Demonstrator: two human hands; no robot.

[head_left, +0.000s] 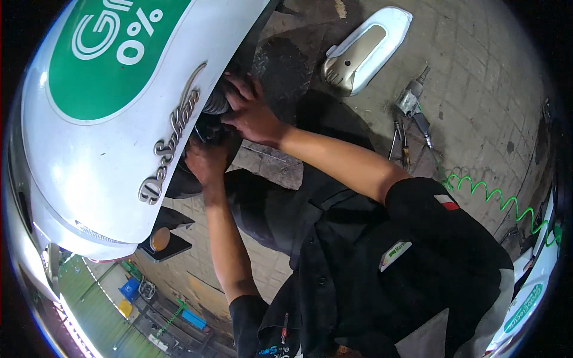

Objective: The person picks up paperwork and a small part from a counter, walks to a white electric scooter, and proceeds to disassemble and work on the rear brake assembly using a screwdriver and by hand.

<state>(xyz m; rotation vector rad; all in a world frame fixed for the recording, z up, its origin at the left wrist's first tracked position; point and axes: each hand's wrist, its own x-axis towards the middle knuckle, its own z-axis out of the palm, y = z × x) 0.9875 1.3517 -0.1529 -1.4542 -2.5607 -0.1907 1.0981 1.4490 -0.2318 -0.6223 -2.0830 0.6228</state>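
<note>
A white scooter body panel (119,143) with a green patch and silver lettering fills the left side. Beneath its lower edge, both of my hands work among dark parts in shadow. My right hand (253,116) curls its fingers over a black ribbed part (216,102); the fingertips are partly hidden in the dark. Just below and to the left, my left hand (206,160) is closed beside a dark part under the panel edge. Its fingers are mostly out of sight, and what they hold is hidden.
A white-and-gold cover (365,52) lies on the paved floor at the top. To its right is an air impact wrench (413,101), with hand tools (400,143) near it. A green coiled hose (495,197) runs right toward another white vehicle panel (528,310). Blue bins (130,289) stand lower left.
</note>
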